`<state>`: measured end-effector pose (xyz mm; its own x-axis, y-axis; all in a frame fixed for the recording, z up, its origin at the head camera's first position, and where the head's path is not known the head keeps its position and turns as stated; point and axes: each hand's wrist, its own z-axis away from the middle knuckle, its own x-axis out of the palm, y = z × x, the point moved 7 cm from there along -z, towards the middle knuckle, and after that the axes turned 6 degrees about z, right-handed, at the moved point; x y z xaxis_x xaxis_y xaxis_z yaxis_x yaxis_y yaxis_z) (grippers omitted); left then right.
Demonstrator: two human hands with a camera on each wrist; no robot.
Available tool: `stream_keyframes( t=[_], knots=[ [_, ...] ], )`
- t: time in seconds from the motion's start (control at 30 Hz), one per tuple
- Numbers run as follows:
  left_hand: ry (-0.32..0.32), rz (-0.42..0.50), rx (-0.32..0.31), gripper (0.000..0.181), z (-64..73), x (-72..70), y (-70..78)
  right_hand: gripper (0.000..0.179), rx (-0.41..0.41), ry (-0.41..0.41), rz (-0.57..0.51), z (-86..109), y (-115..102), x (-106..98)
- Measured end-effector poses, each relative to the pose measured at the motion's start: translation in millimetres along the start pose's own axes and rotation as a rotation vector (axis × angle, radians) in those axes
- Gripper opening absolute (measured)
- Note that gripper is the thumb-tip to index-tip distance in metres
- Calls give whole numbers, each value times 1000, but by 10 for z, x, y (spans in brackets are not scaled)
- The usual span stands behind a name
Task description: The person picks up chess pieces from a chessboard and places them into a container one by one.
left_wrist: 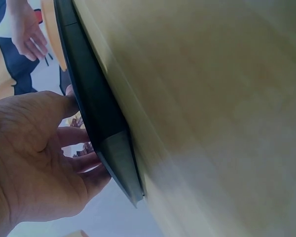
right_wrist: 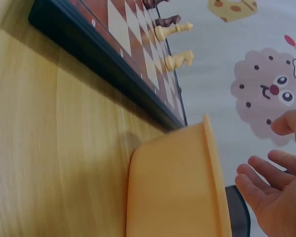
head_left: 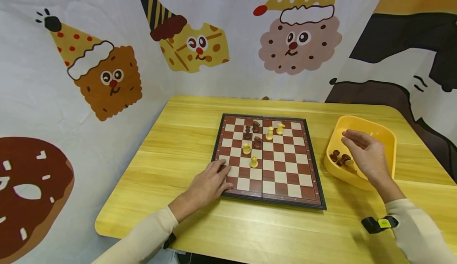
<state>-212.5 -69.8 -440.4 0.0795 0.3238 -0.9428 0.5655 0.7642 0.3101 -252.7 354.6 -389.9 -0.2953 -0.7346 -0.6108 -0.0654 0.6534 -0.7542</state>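
Note:
A folding chessboard (head_left: 289, 176) with a dark rim lies on the table. My left hand (head_left: 207, 182) rests on its near left edge, fingertips over the rim and thumb by the corner. On the far half stand several dark and pale pieces, among them a dark knight (head_left: 257, 142), a pale knight (head_left: 280, 128) and a tall pale piece (head_left: 269, 133). My right hand (head_left: 367, 157) is over the yellow tub (head_left: 346, 180), fingers slightly bent and apart from the thumb, with nothing between them. Dark chess pieces (head_left: 343, 160) lie inside the tub, partly hidden by that hand.
The pale wooden table (head_left: 160, 157) carries the board in the middle and the tub to its right. Behind and to the left hangs a white cloth (head_left: 200, 2) printed with cartoon snacks. The table's front edge runs close below my forearms.

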Motion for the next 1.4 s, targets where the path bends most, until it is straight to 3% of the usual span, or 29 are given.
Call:
stream_keyframes(
  t=[0.4, 0.63, 1.0, 1.27, 1.4],
  knots=[
    [-2, -22, 5, 57, 9, -3, 8, 42, -46, -77, -133, 63, -296, 281],
    [-6, -22, 16, 57, 7, 11, 14, 39, -144, -104, -170, 77, -447, 493],
    [-36, -52, 6, 56, -2, 27, 32, 40, -136, -195, -211, 51, -600, 732],
    [-40, -58, 5, 57, -8, 22, 31, 39, -127, -217, -87, 1, -669, 925],
    [-50, -61, 3, 57, -5, 23, 29, 39, -119, -229, -96, -38, -669, 1021]
  ],
)
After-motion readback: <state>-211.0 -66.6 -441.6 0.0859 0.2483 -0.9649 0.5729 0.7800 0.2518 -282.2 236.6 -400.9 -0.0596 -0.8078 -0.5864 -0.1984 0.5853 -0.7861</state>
